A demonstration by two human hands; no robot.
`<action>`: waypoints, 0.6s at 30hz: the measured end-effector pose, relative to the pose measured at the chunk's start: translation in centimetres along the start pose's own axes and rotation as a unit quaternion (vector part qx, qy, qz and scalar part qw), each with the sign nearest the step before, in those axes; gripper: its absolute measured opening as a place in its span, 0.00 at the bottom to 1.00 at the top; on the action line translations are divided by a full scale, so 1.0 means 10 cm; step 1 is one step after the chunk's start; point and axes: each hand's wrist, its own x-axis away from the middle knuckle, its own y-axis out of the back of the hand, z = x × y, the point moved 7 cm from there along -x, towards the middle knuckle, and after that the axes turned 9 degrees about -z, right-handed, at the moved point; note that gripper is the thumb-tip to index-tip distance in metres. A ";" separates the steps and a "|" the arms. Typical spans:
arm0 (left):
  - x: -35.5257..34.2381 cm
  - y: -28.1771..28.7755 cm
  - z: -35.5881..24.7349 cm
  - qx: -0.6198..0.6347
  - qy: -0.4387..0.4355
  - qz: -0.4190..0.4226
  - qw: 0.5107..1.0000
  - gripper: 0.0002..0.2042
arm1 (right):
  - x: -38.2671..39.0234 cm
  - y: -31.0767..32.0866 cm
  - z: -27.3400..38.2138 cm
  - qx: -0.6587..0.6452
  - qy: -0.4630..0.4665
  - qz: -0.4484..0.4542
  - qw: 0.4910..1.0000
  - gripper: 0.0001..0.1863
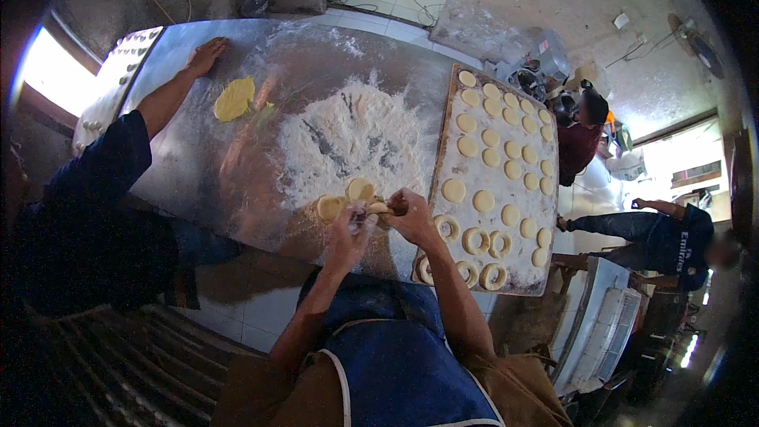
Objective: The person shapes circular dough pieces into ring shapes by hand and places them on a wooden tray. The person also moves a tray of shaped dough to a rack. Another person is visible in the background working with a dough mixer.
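Near the front edge of the floured worktable, my left hand (pixel 353 231) and my right hand (pixel 413 220) are close together, with the fingers of both closed on a small piece of dough (pixel 379 208). Fingers partly cover it, so its full shape cannot be made out. Just beyond my left fingers lie two pale dough rounds, one (pixel 360 189) a little farther off than the other (pixel 330 206). Loose white flour (pixel 368 122) spreads over the metal surface past my hands.
A wooden board (pixel 443 150) at the right bears several dough rounds and, toward me, several dough rings (pixel 476 240). Flattened yellow dough (pixel 235 100) and a rolling pin (pixel 247 133) lie left. A co-worker's hand (pixel 207 56) rests on the far left tabletop; two people are at right.
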 end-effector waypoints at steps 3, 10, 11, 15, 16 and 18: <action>0.03 -0.29 0.15 0.173 0.196 0.089 0.961 0.13 | 0.14 0.05 0.06 -0.223 -0.073 -0.031 0.972 0.21; -0.01 -0.49 -0.06 0.413 0.283 0.160 0.851 0.15 | 0.42 0.20 0.20 -0.306 -0.118 0.009 0.945 0.23; 0.02 -0.54 -0.08 0.439 0.307 0.188 0.823 0.16 | 0.43 0.18 0.19 -0.371 -0.146 0.036 0.916 0.24; 0.01 -0.63 -0.34 0.399 0.097 0.262 0.873 0.20 | 0.41 0.31 0.01 -0.510 -0.219 -0.068 0.829 0.17; 0.03 -0.70 -0.29 0.446 0.155 0.259 0.843 0.19 | 0.41 0.37 0.02 -0.385 -0.178 -0.073 0.903 0.18; 0.07 -0.84 -0.24 0.553 0.246 0.241 0.759 0.18 | 0.44 0.51 0.01 -0.073 -0.144 -0.118 0.980 0.26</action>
